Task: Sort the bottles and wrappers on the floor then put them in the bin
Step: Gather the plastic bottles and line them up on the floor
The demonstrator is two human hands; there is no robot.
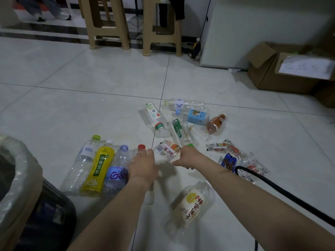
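Two bare forearms — no sleeves; hands (145, 166) ungloved

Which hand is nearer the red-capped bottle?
Left. The left hand lies over the red-capped bottle, fingers just below its cap. The right hand is off to that bottle's right, by a green cap and the barcode wrapper.
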